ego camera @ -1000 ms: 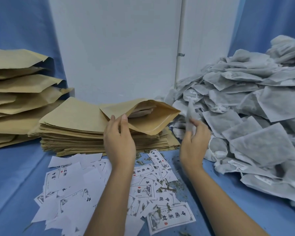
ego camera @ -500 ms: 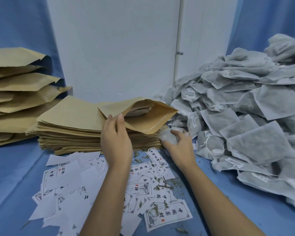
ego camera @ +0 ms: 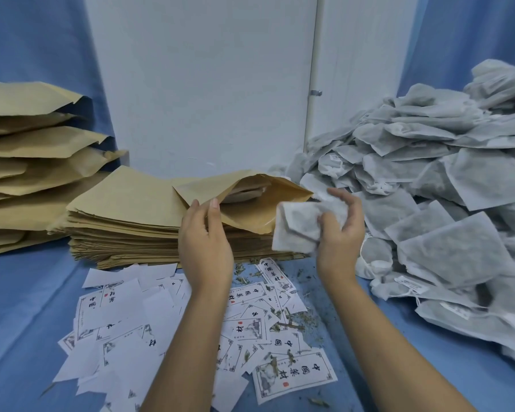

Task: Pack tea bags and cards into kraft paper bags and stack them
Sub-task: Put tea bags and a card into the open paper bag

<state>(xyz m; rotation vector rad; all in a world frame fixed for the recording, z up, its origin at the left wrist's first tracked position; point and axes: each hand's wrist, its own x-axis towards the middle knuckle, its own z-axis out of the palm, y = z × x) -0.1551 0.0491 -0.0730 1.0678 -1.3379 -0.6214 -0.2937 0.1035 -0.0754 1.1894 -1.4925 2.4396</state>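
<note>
An open kraft paper bag (ego camera: 250, 203) lies on top of a flat stack of kraft bags (ego camera: 125, 230), its mouth facing me with something pale inside. My left hand (ego camera: 204, 242) pinches the near lip of that bag and holds it open. My right hand (ego camera: 339, 230) grips a white tea bag (ego camera: 298, 230) just right of the bag's mouth, at its edge. White printed cards (ego camera: 191, 325) lie scattered on the blue cloth below my hands.
A large heap of tea bags (ego camera: 434, 203) fills the right side. Puffed-up kraft bags (ego camera: 33, 162) are piled at the far left. Loose tea leaves (ego camera: 289, 319) litter the cards. A white wall panel (ego camera: 202, 84) stands behind.
My right hand took a tea bag from the heap's foot and lifted it up to the open bag's mouth. My left hand kept its hold on the bag's lip.
</note>
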